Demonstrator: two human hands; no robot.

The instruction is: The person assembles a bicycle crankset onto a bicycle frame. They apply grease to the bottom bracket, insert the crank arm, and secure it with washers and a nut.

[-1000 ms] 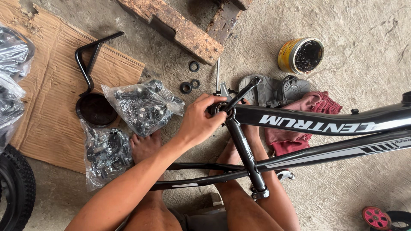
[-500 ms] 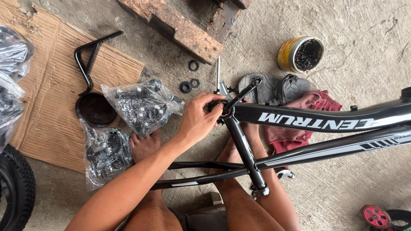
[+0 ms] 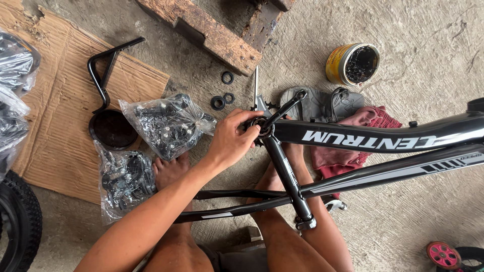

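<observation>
A black bicycle frame (image 3: 383, 138) lies across my legs above the concrete floor. My left hand (image 3: 232, 141) is at its bottom bracket (image 3: 262, 128), with the fingertips pinched on the black fitting there. A black crank arm (image 3: 287, 107) sticks up and to the right from that spot. My right hand (image 3: 295, 151) reaches under the frame just right of the seat tube (image 3: 285, 174). Most of it is hidden, so its grip cannot be made out.
Two clear bags of black parts (image 3: 169, 123) (image 3: 123, 176) lie left of my hand, beside a black round cap (image 3: 112, 129) and a bent black bar (image 3: 103, 70) on cardboard (image 3: 60, 95). Black rings (image 3: 222, 95), a grease tin (image 3: 353, 63), sandals (image 3: 322, 103), a red cloth (image 3: 368, 123), a wooden pallet (image 3: 212, 35), a tyre (image 3: 20, 226) and a pink wheel (image 3: 443, 254) are around.
My left hand's fingers have shifted slightly on the bottom bracket fitting, curling further over it. The frame and the other things have stayed where they were.
</observation>
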